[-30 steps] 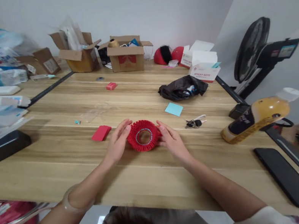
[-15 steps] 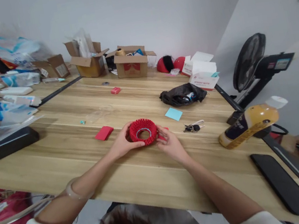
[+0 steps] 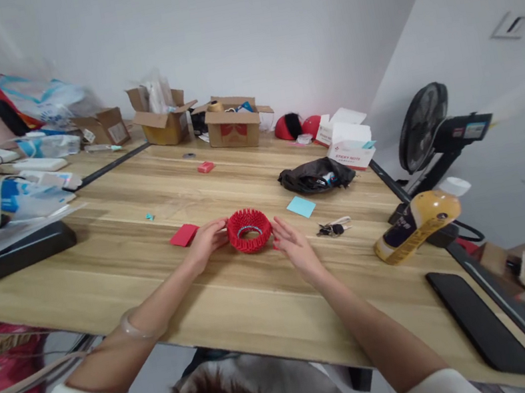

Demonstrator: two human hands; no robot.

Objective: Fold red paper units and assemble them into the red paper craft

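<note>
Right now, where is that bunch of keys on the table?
In the head view the bunch of keys lies on the wooden table, right of the right hand, just below the blue sticky note.

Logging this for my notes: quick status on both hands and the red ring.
Left hand touching red paper ring, grip unclear. Right hand open beside it. Ring rests on table. Nothing in the way.

Both forearms are extending forward, bare below pale sleeves. The left hand (image 3: 205, 240) is lying curled, fingers bending inward, a clear bangle circling its wrist. The right hand (image 3: 293, 251) is resting palm inward, fingers apparently spread and straight, though fingertip detail is unclear.
</note>
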